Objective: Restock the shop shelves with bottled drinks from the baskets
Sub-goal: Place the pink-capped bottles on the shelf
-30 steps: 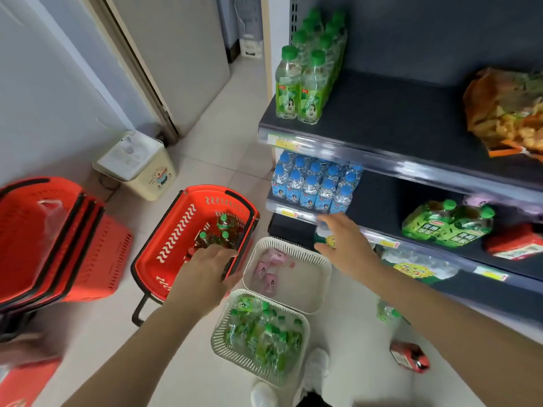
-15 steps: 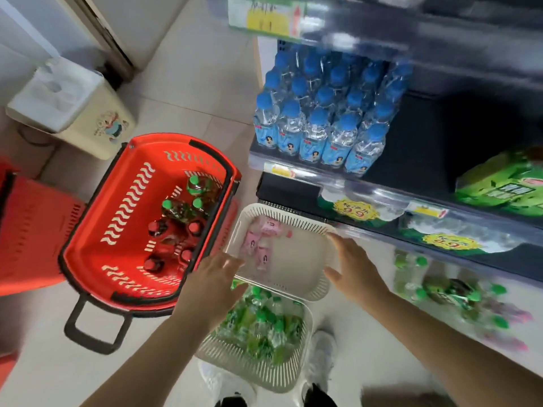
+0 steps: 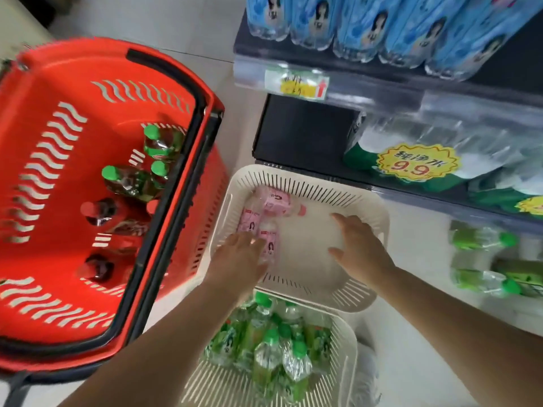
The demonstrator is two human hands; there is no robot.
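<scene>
Step in hand: a reach into the white slotted plastic basket for stock; this is judged the pick-up stage, with nothing lifted yet.
Left hand: stretched out with the fingers nearly straight, tips laid over the nearest of the small pink-labelled bottles. No closed grasp is seen, though the view is blurred.
Right hand: spread wide, palm down, over the bare floor of the same basket, apart from the bottles. Nothing is held.
Task's things: the pink bottles are lying on their sides just ahead of the left fingertips.
Under the forearms: a second white basket, packed with green-capped bottles.
Left of the left hand: a red plastic shopping basket with a black handle, holding dark drinks with green and red caps.
Ahead of the right hand: dark shelves, with blue-labelled water bottles above and a wrapped water pack below.
Next move: fingers are to be curled round one pink bottle. A matching shelf spot is not seen and must be found.
</scene>
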